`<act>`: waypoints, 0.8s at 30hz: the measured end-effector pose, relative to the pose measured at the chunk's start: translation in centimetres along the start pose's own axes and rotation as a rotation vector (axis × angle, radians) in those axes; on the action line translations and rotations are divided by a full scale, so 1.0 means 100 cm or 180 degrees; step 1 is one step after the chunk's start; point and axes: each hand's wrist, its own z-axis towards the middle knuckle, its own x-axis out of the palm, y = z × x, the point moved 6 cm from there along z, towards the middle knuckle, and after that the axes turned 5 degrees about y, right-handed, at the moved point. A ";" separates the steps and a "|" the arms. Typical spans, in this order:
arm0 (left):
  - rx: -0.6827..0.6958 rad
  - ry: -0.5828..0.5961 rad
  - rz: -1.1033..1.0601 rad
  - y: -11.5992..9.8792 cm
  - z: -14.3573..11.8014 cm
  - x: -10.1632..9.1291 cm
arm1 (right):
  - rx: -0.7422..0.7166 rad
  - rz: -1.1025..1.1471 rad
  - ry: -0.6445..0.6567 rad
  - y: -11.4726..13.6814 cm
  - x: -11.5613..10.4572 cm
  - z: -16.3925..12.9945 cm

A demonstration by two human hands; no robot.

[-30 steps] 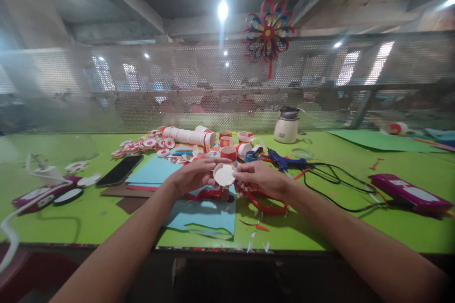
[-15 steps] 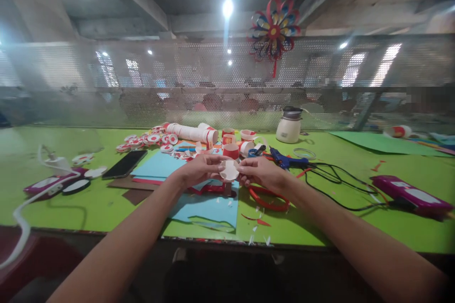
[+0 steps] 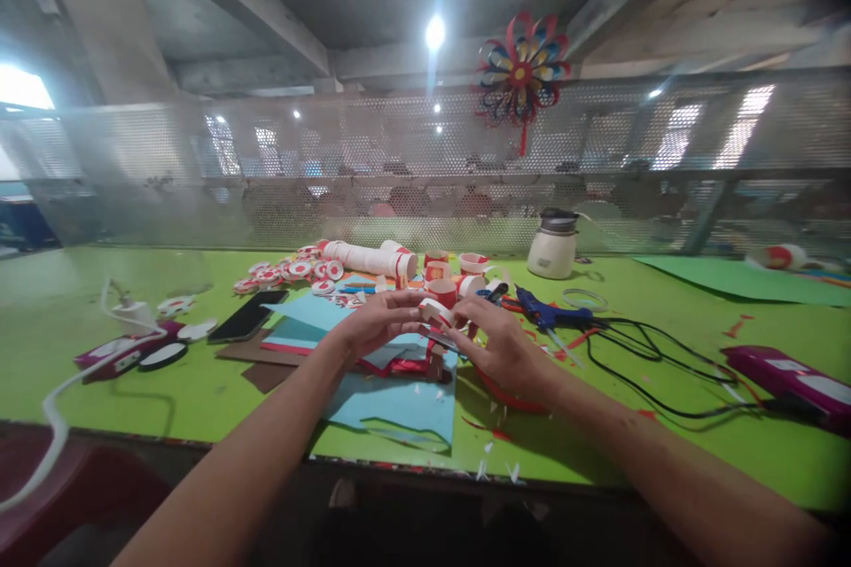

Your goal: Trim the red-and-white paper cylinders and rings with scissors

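Pinching a small red-and-white paper ring between them, the left hand and right hand meet above blue paper sheets at the table's centre. It looks light, thin and easily crushed, so fingertips belong on its rim.

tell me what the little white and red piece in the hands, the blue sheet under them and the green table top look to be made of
White and red piece: seems thin paper or card, matte, curled into a small ring, pinched between left hand and right hand.
Blue sheet: paper or thin foam, flat matte, with cut edges and a lifted curl.
Table top: smooth green surface with a slight sheen; laminate or a covering, hard to tell.
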 end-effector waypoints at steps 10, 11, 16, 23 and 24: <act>-0.0033 0.0020 0.0327 -0.005 0.001 0.002 | 0.1432 0.1988 0.0060 -0.039 0.011 0.001; -0.0016 -0.0020 0.0305 -0.006 0.001 0.000 | 0.1610 0.2249 0.0105 -0.044 0.013 0.000; -0.0226 0.0098 0.0529 0.005 0.001 0.004 | 0.2027 0.3064 0.0731 -0.049 0.032 -0.007; -0.0507 -0.0087 0.0774 0.013 0.001 -0.001 | 0.1949 0.2515 0.0853 -0.046 0.032 -0.006; -0.0531 -0.0125 0.0776 0.013 0.001 -0.003 | 0.1923 0.2305 0.0765 -0.048 0.029 -0.005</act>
